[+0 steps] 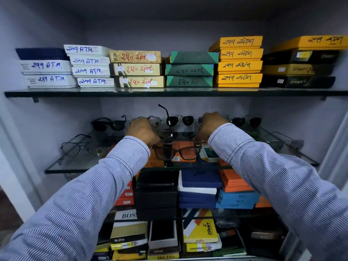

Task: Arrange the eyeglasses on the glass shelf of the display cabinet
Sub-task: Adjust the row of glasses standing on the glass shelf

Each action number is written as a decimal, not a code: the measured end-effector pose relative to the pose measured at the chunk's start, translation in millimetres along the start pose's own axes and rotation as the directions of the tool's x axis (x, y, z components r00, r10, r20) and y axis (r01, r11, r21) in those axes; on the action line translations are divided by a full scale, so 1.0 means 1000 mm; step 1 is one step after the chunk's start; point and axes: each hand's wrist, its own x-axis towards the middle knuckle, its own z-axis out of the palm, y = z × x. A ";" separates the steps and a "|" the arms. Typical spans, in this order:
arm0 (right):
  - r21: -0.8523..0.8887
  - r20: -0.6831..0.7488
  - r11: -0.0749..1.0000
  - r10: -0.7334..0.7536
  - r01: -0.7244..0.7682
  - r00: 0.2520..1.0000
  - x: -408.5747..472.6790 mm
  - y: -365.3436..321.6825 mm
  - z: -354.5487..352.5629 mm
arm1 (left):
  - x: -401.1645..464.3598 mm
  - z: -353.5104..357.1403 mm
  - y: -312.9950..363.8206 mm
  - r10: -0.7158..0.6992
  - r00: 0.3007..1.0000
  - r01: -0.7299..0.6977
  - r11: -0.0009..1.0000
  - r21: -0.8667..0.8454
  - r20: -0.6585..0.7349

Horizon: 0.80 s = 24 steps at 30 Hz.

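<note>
Both sets of fingers, hidden behind knuckles so their closure is unclear, seem to steady the dark-framed eyeglasses (pixel 177 152) between left hand (pixel 143 130) and right hand (pixel 211 123), at six o'clock on the glass shelf (pixel 79 166).

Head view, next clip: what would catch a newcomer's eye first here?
Two striped sleeves reach in from below, the left hand and right hand at the ends of a dark-framed pair of glasses over the middle glass shelf. Behind the hands, sunglasses line the back of that shelf. Above, handwritten boxes stand stacked, with bright yellow boxes towards the right.
</note>
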 end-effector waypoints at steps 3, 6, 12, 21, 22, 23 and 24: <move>0.041 -0.092 0.998 -0.041 0.045 0.995 0.004 -0.015 -0.007 | 0.002 -0.002 -0.002 -0.004 1.000 0.004 1.000 -0.017 0.006; 0.099 -0.026 0.993 -0.069 0.072 0.997 0.016 -0.038 -0.007 | 0.005 -0.003 -0.006 -0.006 1.000 0.008 0.996 -0.086 0.025; 0.120 0.053 0.989 -0.089 0.082 0.995 0.045 -0.072 0.025 | 0.010 0.000 -0.011 0.023 1.000 -0.022 0.998 -0.059 0.007; 0.040 0.115 0.994 -0.107 0.103 0.988 0.052 -0.084 0.039 | 0.018 0.005 -0.015 0.077 0.997 -0.077 0.997 0.007 0.016; 0.043 0.107 0.994 -0.104 0.100 0.989 0.054 -0.083 0.041 | 0.018 0.005 -0.015 0.077 0.997 -0.077 0.997 0.015 0.019; 0.054 0.102 0.995 -0.089 0.084 0.991 0.055 -0.082 0.042 | 0.018 0.005 -0.015 0.077 0.997 -0.078 0.997 0.017 0.020; 0.080 0.102 0.995 -0.059 0.051 0.993 0.055 -0.080 0.042 | 0.018 0.005 -0.015 0.079 0.997 -0.079 0.997 0.017 0.020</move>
